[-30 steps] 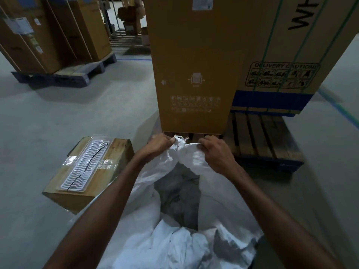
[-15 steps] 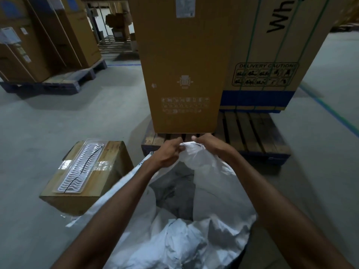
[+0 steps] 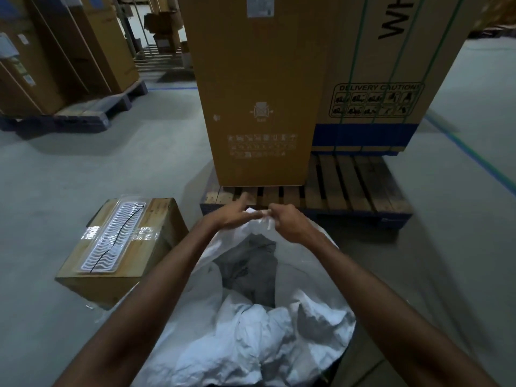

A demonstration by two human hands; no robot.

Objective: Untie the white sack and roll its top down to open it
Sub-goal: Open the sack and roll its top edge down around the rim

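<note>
Since the earlier frame, both hands have drawn closer at the far rim of the white sack, which stands on the floor before the pallet. Left hand: fingers extended against bunched cloth. Right hand: pinching the gathered top. Material: light, limp, crinkly, probably slippery woven plastic. Best hold: the rim, either side of the knot.

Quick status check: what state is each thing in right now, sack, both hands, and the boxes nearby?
white sack: mouth gaping, far edge gathered up, top not rolled down.
left hand: fingers extended, touching the sack's far edge.
right hand: curled, pinching the sack's edge.
small cardboard box: closed, taped, on the floor.
tall carton: upright on the pallet.
</note>
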